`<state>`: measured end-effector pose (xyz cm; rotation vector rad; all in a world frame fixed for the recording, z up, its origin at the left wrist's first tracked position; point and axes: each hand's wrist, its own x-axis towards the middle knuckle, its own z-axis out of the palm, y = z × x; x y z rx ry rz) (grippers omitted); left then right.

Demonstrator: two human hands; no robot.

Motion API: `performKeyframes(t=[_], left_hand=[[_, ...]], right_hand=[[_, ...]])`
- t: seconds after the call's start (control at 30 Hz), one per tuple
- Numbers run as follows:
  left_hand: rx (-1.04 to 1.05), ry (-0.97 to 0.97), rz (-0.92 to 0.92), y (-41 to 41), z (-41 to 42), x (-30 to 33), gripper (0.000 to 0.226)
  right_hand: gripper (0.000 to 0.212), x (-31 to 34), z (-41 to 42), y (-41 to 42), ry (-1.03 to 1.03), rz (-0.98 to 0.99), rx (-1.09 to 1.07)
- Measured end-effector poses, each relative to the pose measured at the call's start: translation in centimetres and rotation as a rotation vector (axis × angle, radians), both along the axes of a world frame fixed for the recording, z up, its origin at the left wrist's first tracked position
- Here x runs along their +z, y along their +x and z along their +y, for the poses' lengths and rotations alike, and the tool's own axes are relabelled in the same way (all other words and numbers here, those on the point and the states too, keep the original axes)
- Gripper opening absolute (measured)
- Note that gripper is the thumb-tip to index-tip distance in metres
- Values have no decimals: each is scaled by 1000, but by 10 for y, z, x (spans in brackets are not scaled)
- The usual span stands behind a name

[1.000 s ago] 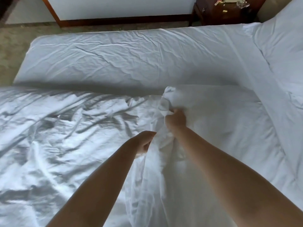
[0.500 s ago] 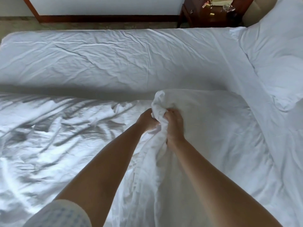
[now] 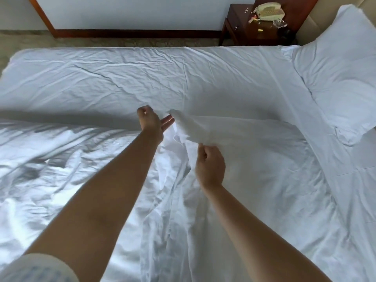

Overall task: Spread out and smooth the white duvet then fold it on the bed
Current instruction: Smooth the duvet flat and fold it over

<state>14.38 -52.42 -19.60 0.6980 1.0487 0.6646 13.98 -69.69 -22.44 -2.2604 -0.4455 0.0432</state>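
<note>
The white duvet [image 3: 254, 169] lies rumpled over the near half of the bed, with a bunched ridge running up the middle to a raised corner. My right hand [image 3: 210, 164] pinches a fold of the duvet just below that corner, fingers curled. My left hand [image 3: 152, 123] hovers at the left of the corner with its fingers stretched toward the fabric, holding nothing. The far half of the bed shows the bare wrinkled sheet [image 3: 122, 78].
A white pillow [image 3: 337, 78] lies at the right head end of the bed. Behind it stands a dark wooden nightstand [image 3: 240, 27] with a beige telephone [image 3: 269, 10] and small items. Carpet floor runs along the bed's far side.
Both hands gripped the bunched corner together before. Now my left hand has let go and moved up and left, my right hand has slid lower, and the corner has spread out flatter.
</note>
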Motion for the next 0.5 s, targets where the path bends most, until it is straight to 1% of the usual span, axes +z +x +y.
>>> performKeyframes(t=[0.03,0.07,0.13,0.17,0.2,0.23,0.27,0.3,0.33,0.37,0.4,0.43,0.5], left_hand=[[-65,-74,-45,-6,2,6,15],[-154,-94,-1,-11,1,4,22],[-369,-108,217,-27,-6,-8,35],[-509,-162,309,-35,-13,-16,48],[-677,-247,346,-44,-17,-24,63],[-785,-385,271,-51,-19,-30,73],[-803,-474,170,-55,-19,-35,76],[-739,-496,70,-57,-17,-34,73],[-641,-462,-18,-56,-13,-33,68],[-537,-403,-85,-53,-9,-31,62],[-438,-309,-109,-49,-4,-30,53],[-356,-210,-110,-47,2,-28,52],[-226,-3,-27,-50,17,-25,79]], right_hand=[[38,2,2,-4,39,4,64],[38,4,5,-8,92,-60,119],[40,11,13,-19,112,-275,203],[40,14,16,-23,77,-371,230],[38,15,20,-28,43,-456,245],[35,16,24,-33,28,-514,244],[34,16,26,-38,33,-545,234],[36,14,27,-42,48,-551,242],[41,11,28,-45,68,-543,267],[47,7,26,-47,87,-526,296],[50,3,23,-48,102,-496,319],[48,0,20,-48,110,-444,330],[40,-2,15,-49,85,-319,326]])
